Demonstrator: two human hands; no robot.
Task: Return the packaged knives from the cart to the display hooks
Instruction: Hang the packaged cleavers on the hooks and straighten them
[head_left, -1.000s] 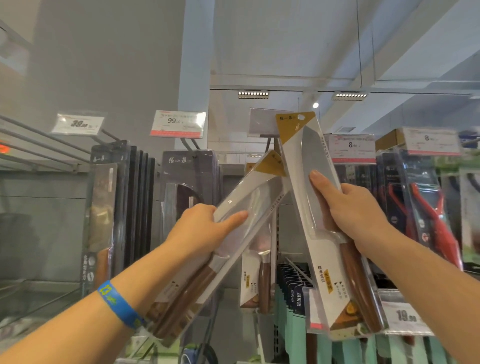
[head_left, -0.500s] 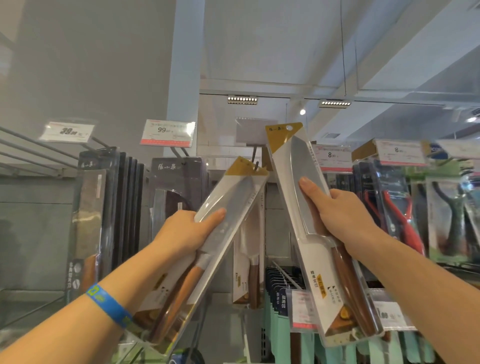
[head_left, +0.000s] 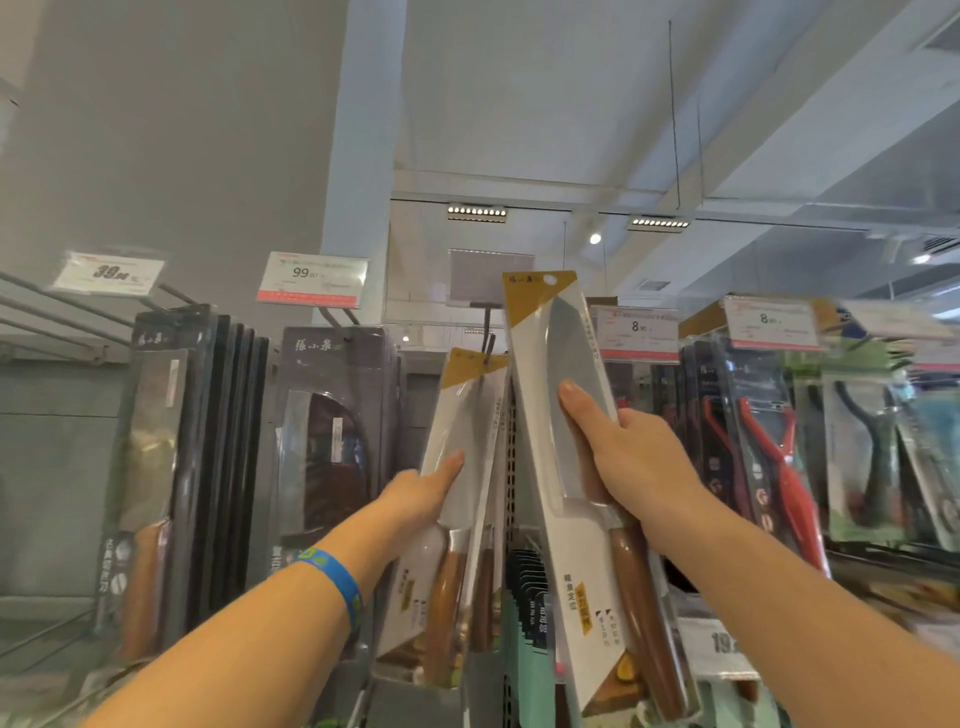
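Left hand (head_left: 415, 493) is gripping a white-carded wooden-handled knife pack (head_left: 467, 415) at the black hook (head_left: 487, 343). Right hand (head_left: 639, 467) is clutching a second pack (head_left: 566, 561).

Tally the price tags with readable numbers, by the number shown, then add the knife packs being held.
39 tag: 1
99 tag: 1
8 tags: 2
19 tag: 1
Knife packs held: 2, left pack and right pack
Total: 7
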